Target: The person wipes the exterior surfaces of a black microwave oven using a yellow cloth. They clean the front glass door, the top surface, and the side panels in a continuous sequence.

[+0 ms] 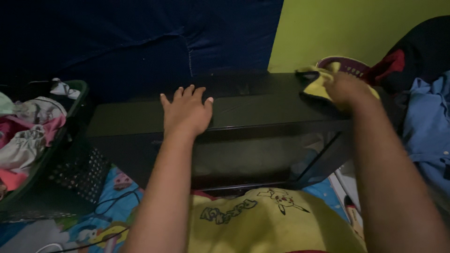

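A: Pressing down on a yellow cloth (319, 85), the right hand (344, 89) covers it with fingers curled over the fabric, at the far right corner of the black case (262, 105).

B: And the left hand (187, 112)?

A: Flat, fingers spread, palm on the case's top, well apart from the cloth.

B: Around them?

A: Left of that hand, a green basket (82, 93) of clothes (28, 131); right of the cloth, a blue garment (426, 126).

Glossy black case (262, 100), soft cloth (316, 86)
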